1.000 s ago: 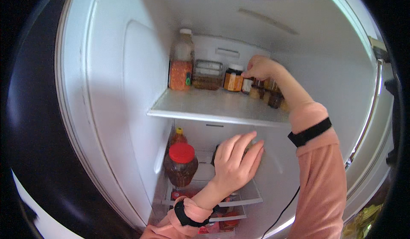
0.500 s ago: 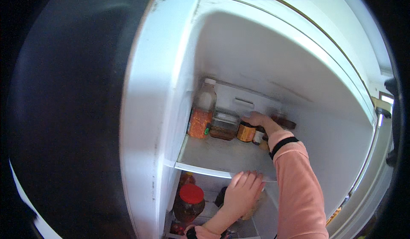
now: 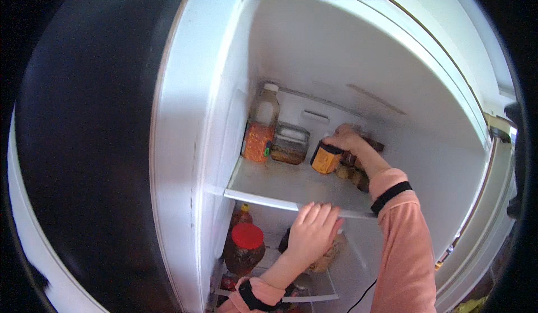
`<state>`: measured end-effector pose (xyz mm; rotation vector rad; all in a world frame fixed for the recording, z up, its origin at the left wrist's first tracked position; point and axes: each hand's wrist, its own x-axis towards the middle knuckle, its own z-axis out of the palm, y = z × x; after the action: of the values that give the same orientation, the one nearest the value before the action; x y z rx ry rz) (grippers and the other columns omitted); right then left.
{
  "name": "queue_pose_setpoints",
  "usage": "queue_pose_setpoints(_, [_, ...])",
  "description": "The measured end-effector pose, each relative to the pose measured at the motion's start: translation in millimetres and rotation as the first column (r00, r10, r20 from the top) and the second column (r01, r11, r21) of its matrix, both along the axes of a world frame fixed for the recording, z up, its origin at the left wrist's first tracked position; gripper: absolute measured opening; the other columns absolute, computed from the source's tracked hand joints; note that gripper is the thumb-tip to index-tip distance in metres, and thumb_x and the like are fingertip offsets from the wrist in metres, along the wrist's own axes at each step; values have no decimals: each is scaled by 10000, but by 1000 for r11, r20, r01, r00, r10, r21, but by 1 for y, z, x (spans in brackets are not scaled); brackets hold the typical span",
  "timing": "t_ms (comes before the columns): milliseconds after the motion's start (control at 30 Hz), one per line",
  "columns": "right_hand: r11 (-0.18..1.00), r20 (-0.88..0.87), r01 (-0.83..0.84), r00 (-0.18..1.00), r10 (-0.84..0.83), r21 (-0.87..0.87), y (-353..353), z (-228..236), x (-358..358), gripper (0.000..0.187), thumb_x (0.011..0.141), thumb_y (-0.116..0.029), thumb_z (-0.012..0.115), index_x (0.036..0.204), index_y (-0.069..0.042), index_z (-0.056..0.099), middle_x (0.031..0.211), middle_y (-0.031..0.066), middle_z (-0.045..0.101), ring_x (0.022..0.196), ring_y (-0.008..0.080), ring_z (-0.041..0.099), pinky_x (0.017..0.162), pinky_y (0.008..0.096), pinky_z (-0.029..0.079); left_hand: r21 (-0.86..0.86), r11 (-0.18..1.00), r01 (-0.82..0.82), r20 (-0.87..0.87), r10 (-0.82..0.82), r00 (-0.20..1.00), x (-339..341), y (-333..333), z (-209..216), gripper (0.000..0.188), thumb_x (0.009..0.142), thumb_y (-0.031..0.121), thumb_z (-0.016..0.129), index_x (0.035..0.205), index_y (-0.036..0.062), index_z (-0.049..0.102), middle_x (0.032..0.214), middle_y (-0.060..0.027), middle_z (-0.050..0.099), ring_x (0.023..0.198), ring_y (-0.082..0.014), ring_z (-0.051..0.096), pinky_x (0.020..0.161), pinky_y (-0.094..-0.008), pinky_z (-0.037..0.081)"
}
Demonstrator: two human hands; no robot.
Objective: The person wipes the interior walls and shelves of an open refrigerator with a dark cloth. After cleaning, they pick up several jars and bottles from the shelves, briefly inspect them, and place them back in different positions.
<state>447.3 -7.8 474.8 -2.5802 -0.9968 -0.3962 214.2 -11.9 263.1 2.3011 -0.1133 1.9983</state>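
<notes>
Deep on the upper refrigerator shelf (image 3: 269,187), my right hand (image 3: 347,138) grips the dark lid of a jar with a yellow-orange label (image 3: 327,159). The jar is slightly tilted; I cannot tell whether its base touches the shelf. My left hand (image 3: 314,226) lies on the shelf's front edge with its fingers stretched out, holding nothing. Left of the jar stands a clear lidded container with brown contents (image 3: 290,145). Beside that is a tall bottle with a white cap and orange label (image 3: 261,125). Other small jars (image 3: 348,171) are partly hidden behind my right hand and wrist.
Below, a large jar with a red lid (image 3: 246,246) and a yellow-capped bottle (image 3: 244,213) stand at the left. A bag of tan contents (image 3: 328,255) is partly behind my left hand. The open refrigerator door (image 3: 473,223) is at the right.
My right hand has moved the orange-labelled jar a little away from the small jars and the clear container, tilting it. My left hand stays on the shelf edge. The view has shifted slightly.
</notes>
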Motion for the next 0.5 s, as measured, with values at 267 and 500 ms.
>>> queue_pose_setpoints(267, [854,170,-412,911,376,317,-122,4,-110,761,742,-321,746,1321,97,484,1217,224,602,1100,265,599,961,338,464,22,999,26,38,-27,999,-5,-2,-1,327,876,299,637,1080,44,614,1016,-71,600,987,-248,557,997,-398,375])
queue_pose_setpoints(500, [479,234,-699,665,710,531,-214,-54,-201,750,734,-275,781,1334,66,486,1215,84,585,1143,166,553,1010,301,413,-157,842,517,-17,-525,851,-35,-19,-8,1126,828,446,712,1503,4,-74,1455,-295,313,1362,-348,364,1127,-468,251])
